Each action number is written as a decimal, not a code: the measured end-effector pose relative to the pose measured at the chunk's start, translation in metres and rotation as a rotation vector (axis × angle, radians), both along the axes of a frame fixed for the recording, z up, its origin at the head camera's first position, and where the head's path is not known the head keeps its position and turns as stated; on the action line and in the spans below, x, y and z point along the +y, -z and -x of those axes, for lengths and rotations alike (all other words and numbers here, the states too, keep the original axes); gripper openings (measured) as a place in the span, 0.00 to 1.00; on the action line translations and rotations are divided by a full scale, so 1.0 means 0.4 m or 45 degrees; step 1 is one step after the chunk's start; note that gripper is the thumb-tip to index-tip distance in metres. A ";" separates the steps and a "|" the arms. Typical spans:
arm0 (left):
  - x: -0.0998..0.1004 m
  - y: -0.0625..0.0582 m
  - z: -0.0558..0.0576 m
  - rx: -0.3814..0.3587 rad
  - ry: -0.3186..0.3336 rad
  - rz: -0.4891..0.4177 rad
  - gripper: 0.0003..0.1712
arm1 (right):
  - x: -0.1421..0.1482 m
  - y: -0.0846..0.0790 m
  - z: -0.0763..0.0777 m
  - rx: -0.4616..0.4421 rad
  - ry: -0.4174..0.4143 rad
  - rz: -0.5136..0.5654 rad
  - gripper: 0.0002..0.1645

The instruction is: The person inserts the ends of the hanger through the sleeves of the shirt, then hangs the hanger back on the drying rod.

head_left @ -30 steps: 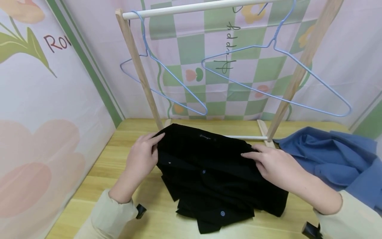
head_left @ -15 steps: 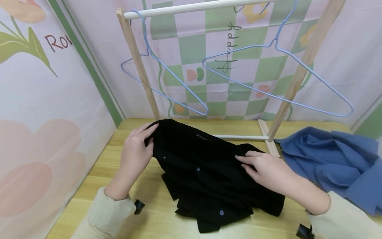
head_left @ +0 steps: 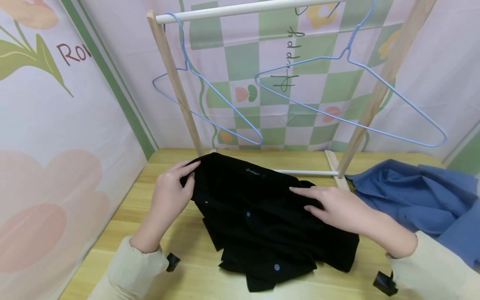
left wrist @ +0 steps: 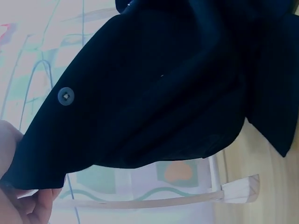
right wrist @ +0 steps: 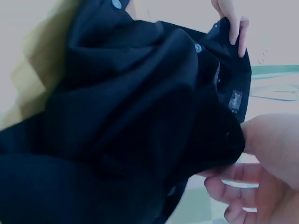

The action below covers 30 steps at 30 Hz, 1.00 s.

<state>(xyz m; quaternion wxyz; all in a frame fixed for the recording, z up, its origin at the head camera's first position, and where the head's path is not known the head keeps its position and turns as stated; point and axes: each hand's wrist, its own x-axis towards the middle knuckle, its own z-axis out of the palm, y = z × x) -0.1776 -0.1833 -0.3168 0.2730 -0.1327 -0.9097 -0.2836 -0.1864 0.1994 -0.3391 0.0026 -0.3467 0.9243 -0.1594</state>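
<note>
A black button-up shirt (head_left: 255, 221) is partly raised off the wooden table, its collar end lifted and its lower part bunched in folds. My left hand (head_left: 170, 189) pinches the collar's left corner, with thumb and fingers on either side of the cloth, as the left wrist view shows. At the other side of the collar, my right hand (head_left: 339, 206) holds the fabric between thumb and forefinger; the remaining fingers (right wrist: 238, 193) curl behind it in the right wrist view. A small label (right wrist: 236, 100) shows inside the neck. Blue-grey buttons (left wrist: 66, 96) run along the front.
Behind the shirt stands a wooden rack with a white top rail (head_left: 225, 13). Two blue wire hangers, a left one (head_left: 225, 100) and a right one (head_left: 303, 102), hang from it. A crumpled blue garment (head_left: 420, 200) lies on the table (head_left: 131, 212) at the right.
Both hands have shifted slightly left with the collar. The collar's left corner rose, then dipped a little. My right forefinger has stretched out further along the cloth.
</note>
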 end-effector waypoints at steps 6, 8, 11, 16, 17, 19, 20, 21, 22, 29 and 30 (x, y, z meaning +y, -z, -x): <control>0.005 -0.013 0.005 0.011 0.032 -0.027 0.17 | 0.001 -0.038 0.027 -0.056 -0.042 -0.031 0.40; 0.005 -0.013 0.005 0.015 0.033 -0.033 0.17 | 0.000 -0.049 0.036 -0.011 -0.046 -0.042 0.42; 0.004 -0.010 0.008 0.036 0.039 -0.040 0.18 | -0.001 -0.066 0.045 0.014 -0.036 -0.057 0.41; 0.004 -0.001 0.012 0.109 0.082 -0.039 0.21 | -0.001 -0.088 0.052 -0.034 -0.037 -0.060 0.38; 0.004 0.001 0.013 0.124 0.087 -0.037 0.22 | -0.001 -0.091 0.053 -0.034 -0.042 -0.057 0.37; 0.004 0.003 0.014 0.148 0.088 -0.028 0.23 | -0.003 -0.098 0.055 -0.033 -0.050 -0.049 0.36; 0.004 0.003 0.014 0.154 0.086 -0.024 0.23 | -0.005 -0.102 0.056 -0.034 -0.050 -0.045 0.35; 0.005 0.003 0.014 0.155 0.082 -0.020 0.23 | -0.006 -0.107 0.057 -0.037 -0.051 -0.045 0.35; 0.006 0.003 0.014 0.151 0.078 -0.018 0.22 | -0.008 -0.111 0.059 -0.040 -0.050 -0.044 0.35; 0.012 -0.004 0.009 0.117 0.062 -0.011 0.17 | -0.024 -0.148 0.078 -0.003 -0.049 0.015 0.31; 0.012 -0.004 0.009 0.117 0.062 -0.015 0.16 | -0.027 -0.154 0.082 0.011 -0.040 0.029 0.30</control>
